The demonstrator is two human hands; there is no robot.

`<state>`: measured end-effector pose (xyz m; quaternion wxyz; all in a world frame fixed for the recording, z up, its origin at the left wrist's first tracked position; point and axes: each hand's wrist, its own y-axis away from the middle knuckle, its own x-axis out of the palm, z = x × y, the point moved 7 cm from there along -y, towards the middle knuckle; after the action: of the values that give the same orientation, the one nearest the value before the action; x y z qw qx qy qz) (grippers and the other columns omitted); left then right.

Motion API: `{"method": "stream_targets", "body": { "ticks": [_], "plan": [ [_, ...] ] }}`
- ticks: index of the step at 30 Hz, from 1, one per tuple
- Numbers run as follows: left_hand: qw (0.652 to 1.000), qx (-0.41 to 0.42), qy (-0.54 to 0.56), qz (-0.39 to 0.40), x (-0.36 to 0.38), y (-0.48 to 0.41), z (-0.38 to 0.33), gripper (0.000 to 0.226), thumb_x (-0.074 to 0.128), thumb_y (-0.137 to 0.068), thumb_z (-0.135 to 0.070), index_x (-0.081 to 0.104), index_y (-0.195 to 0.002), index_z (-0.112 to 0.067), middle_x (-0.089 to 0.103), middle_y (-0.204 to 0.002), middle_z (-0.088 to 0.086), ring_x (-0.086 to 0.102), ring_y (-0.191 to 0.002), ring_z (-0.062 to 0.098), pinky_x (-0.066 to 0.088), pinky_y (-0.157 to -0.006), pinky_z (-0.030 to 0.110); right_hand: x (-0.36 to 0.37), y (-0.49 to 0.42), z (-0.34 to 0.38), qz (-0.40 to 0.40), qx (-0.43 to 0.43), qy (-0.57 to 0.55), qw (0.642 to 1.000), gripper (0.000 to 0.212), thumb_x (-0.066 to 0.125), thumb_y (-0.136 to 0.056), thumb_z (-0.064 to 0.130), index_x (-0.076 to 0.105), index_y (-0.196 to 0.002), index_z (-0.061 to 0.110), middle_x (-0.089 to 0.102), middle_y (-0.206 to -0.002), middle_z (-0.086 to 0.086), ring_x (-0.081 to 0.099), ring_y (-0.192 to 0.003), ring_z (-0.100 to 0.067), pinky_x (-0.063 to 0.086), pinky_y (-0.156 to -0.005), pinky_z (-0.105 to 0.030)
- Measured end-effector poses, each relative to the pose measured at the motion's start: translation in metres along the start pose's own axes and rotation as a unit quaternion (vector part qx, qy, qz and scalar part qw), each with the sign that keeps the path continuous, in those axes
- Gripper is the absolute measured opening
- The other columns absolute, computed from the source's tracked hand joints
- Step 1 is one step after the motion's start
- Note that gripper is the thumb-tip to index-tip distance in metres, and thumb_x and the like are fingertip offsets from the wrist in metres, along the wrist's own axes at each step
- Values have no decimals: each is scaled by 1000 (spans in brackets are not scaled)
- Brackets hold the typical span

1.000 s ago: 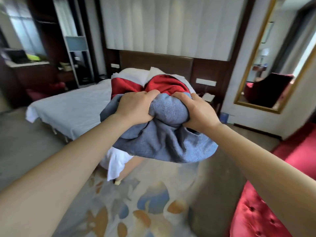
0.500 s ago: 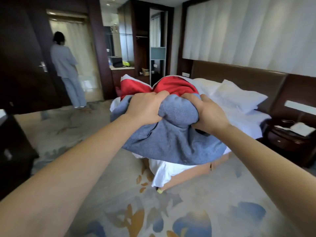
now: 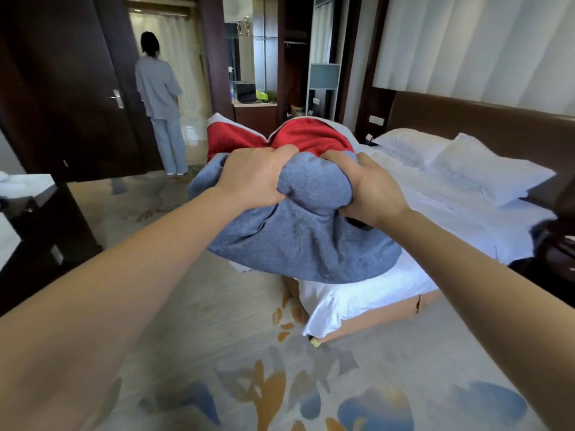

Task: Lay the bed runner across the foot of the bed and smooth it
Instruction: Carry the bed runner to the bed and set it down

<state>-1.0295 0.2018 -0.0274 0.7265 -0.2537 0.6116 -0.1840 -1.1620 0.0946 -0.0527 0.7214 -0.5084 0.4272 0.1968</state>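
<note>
Both my bare arms reach out ahead of me, converging toward the middle. My left hand [image 3: 252, 177] and right hand [image 3: 371, 192] sit close together, backs up, fingers curled tight into the bunched bed runner [image 3: 306, 241], gripping it from above.

So on my feed the bed runner [image 3: 305, 237] is bunched up dead centre, with the left hand [image 3: 252, 178] and right hand [image 3: 370, 194] gripping its top side by side. The bed [image 3: 435, 219] sits behind it, running off right, pillows [image 3: 485, 172] at the far end against the headboard [image 3: 482, 119]. A person [image 3: 158, 98] stands far left by the door [image 3: 62, 88]. There's a desk [image 3: 46, 231] near left, and carpet [image 3: 202, 321] under it all.
</note>
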Motion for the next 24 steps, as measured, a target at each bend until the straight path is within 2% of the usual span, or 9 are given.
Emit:
{"method": "stream_targets", "body": {
  "ticks": [11,16,19,24],
  "plan": [
    [997,59,39,-23,48,-59,37,47,69,-70,-37,49,-111,-24,65,-82,1,63,-77,33,47,-57,40,24,-44,-29,-16,55,40,998,82,69,-63,20,37,-137,37,45,-100,-9,54,-85,-37,51,-66,-43],
    [996,53,64,-16,75,-88,43,39,66,-71,-40,47,-103,-28,63,-78,-3,63,-74,28,50,-61,42,32,-62,-55,-16,66,68,995,83,69,-61,19,37,-136,38,35,-93,0,54,-82,-35,42,-60,-32],
    [996,60,71,-17,93,-108,45,41,67,-71,-38,47,-105,-27,63,-78,-3,63,-73,27,50,-59,40,40,-75,-76,-14,74,77,994,84,70,-62,19,37,-136,38,38,-94,-2,54,-82,-35,39,-59,-31],
    [996,65,62,-25,123,-144,51,48,70,-68,-37,49,-109,-25,65,-81,-2,64,-76,29,44,-55,35,55,-104,-111,-10,67,80,995,85,71,-61,17,39,-137,36,47,-101,-10,54,-88,-37,44,-63,-35]
  ]
}}
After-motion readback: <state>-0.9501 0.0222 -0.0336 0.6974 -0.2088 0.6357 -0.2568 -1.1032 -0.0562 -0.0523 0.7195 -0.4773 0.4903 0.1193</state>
